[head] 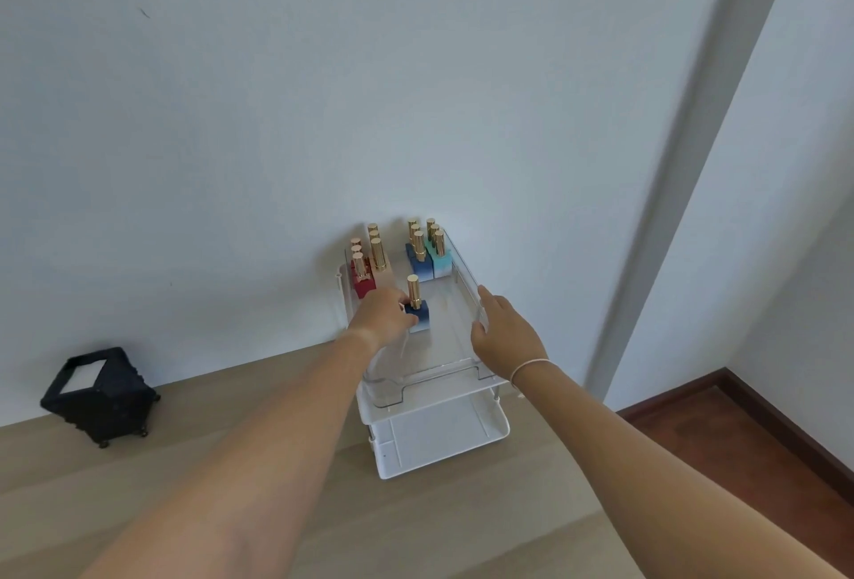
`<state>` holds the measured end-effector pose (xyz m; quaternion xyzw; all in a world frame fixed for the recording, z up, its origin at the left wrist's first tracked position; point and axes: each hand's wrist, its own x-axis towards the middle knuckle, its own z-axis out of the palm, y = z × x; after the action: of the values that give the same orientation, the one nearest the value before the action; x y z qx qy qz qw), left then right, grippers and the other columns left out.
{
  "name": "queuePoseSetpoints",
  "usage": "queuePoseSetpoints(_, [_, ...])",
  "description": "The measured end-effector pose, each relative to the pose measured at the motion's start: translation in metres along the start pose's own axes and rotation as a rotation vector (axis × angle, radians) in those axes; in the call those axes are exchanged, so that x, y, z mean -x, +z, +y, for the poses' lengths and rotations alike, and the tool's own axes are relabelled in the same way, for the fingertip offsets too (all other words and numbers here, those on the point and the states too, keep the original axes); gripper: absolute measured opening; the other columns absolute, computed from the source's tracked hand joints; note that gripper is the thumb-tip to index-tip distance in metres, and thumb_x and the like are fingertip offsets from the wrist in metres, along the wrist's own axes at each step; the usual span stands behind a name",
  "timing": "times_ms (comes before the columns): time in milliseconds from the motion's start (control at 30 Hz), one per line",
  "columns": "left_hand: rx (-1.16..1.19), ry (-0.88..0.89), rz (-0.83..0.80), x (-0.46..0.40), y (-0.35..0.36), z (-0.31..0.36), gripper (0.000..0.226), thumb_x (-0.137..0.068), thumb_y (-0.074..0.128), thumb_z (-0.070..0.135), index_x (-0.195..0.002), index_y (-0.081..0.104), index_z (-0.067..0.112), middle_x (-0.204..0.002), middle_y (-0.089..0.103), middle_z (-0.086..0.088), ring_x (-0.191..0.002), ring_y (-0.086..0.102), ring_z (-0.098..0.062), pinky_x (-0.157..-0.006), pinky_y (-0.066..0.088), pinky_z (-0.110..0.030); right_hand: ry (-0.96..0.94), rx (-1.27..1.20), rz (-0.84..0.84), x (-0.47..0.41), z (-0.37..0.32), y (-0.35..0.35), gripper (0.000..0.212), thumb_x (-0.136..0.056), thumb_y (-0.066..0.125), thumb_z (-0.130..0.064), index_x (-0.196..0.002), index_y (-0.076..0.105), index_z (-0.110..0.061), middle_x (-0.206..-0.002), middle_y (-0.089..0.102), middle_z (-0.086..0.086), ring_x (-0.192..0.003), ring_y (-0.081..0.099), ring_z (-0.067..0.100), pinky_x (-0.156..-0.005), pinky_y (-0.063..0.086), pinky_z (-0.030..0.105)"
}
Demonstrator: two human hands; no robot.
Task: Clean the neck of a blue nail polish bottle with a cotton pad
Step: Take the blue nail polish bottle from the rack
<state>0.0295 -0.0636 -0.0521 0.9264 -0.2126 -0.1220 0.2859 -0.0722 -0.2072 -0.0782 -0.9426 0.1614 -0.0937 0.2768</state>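
Observation:
A dark blue nail polish bottle (419, 316) with a gold cap stands upright in a clear plastic drawer tray (462, 363) on top of a white tiered rack. My left hand (381, 317) reaches into the tray and its fingers close around the bottle's lower body. Resting on the tray's right wall, my right hand (501, 332) grips the rim. No cotton pad is visible.
More gold-capped bottles stand at the tray's back: red and peach ones (367, 266) on the left, blue and teal ones (427, 255) on the right. A black square holder (99, 393) with something white inside sits at the left on the wooden tabletop (231, 463). A white wall is behind.

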Motion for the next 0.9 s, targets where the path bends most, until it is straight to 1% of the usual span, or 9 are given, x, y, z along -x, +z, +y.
queuePoseSetpoints(133, [0.013,-0.007,0.025,-0.001,0.003,-0.001,0.024,-0.085,0.060,0.013,-0.107,0.060,0.004,-0.098,0.061,-0.013,-0.085,0.053,-0.024,-0.078,0.044,-0.030,-0.001,-0.005,0.005,0.000,0.000,0.001,0.055,-0.092,0.036,-0.017,-0.144,0.018,-0.014,-0.144,0.039,0.010,-0.114,0.053,0.026,-0.092,0.046,0.032])
queuePoseSetpoints(267, [0.027,0.008,0.036,0.000,0.005,-0.002,0.013,-0.086,0.058,0.012,-0.093,0.062,0.002,-0.078,0.056,-0.006,-0.072,0.052,-0.021,-0.064,0.038,-0.026,-0.003,-0.004,0.008,0.000,0.001,0.002,0.055,-0.092,0.036,-0.017,-0.144,0.019,-0.014,-0.143,0.039,0.011,-0.112,0.054,0.026,-0.090,0.047,0.032])
queuePoseSetpoints(333, [0.043,0.013,0.039,0.001,0.005,-0.002,0.009,-0.087,0.056,0.013,-0.083,0.059,0.005,-0.068,0.052,-0.002,-0.065,0.049,-0.017,-0.056,0.035,-0.025,0.000,-0.009,0.006,0.000,0.002,0.002,0.055,-0.092,0.036,-0.017,-0.144,0.019,-0.014,-0.143,0.039,0.011,-0.112,0.054,0.026,-0.091,0.046,0.033])
queuePoseSetpoints(467, [0.108,0.041,0.053,0.005,-0.001,-0.003,0.011,-0.087,0.055,0.015,-0.079,0.056,0.007,-0.065,0.048,-0.002,-0.064,0.047,-0.019,-0.059,0.036,-0.026,-0.008,-0.015,-0.001,0.000,0.002,0.002,0.055,-0.091,0.036,-0.016,-0.144,0.019,-0.013,-0.142,0.040,0.012,-0.112,0.054,0.027,-0.091,0.046,0.032])
queuePoseSetpoints(567, [0.116,0.101,0.090,0.010,-0.013,-0.003,0.013,-0.085,0.056,0.014,-0.074,0.052,0.009,-0.063,0.048,-0.001,-0.061,0.045,-0.017,-0.054,0.032,-0.023,-0.009,-0.012,-0.002,-0.001,0.001,0.002,0.055,-0.091,0.036,-0.015,-0.144,0.019,-0.013,-0.140,0.042,0.013,-0.110,0.055,0.027,-0.089,0.046,0.032])
queuePoseSetpoints(700, [0.099,0.143,0.157,0.019,-0.037,-0.009,0.030,-0.081,0.057,0.012,-0.055,0.042,0.015,-0.060,0.043,-0.002,-0.058,0.038,-0.017,-0.049,0.028,-0.022,-0.002,-0.007,-0.014,-0.001,0.001,0.001,0.056,-0.091,0.037,-0.014,-0.143,0.019,-0.012,-0.137,0.044,0.015,-0.108,0.055,0.029,-0.088,0.047,0.033])
queuePoseSetpoints(767, [0.126,0.139,0.186,0.026,-0.050,-0.016,0.036,-0.079,0.057,0.010,-0.051,0.037,0.018,-0.055,0.038,0.002,-0.051,0.032,-0.013,-0.041,0.026,-0.013,-0.001,0.038,-0.027,-0.001,0.000,0.000,0.055,-0.091,0.038,-0.017,-0.143,0.021,-0.011,-0.135,0.045,0.015,-0.109,0.055,0.029,-0.088,0.047,0.033])
queuePoseSetpoints(800, [0.137,0.134,0.198,0.031,-0.056,-0.020,0.037,-0.079,0.057,0.009,-0.051,0.036,0.019,-0.053,0.037,0.003,-0.050,0.030,-0.013,-0.039,0.027,-0.012,-0.005,0.080,-0.026,-0.001,-0.001,-0.002,0.053,-0.091,0.039,-0.019,-0.141,0.023,-0.010,-0.135,0.045,0.015,-0.110,0.054,0.029,-0.088,0.047,0.034])
queuePoseSetpoints(900, [0.135,0.127,0.248,0.043,-0.076,-0.037,0.034,-0.078,0.057,0.009,-0.050,0.041,0.020,-0.051,0.039,0.005,-0.048,0.031,-0.011,-0.040,0.027,-0.013,-0.049,0.202,0.028,-0.002,-0.005,-0.006,0.051,-0.090,0.043,-0.025,-0.137,0.032,-0.009,-0.138,0.044,0.013,-0.116,0.049,0.029,-0.093,0.046,0.037])
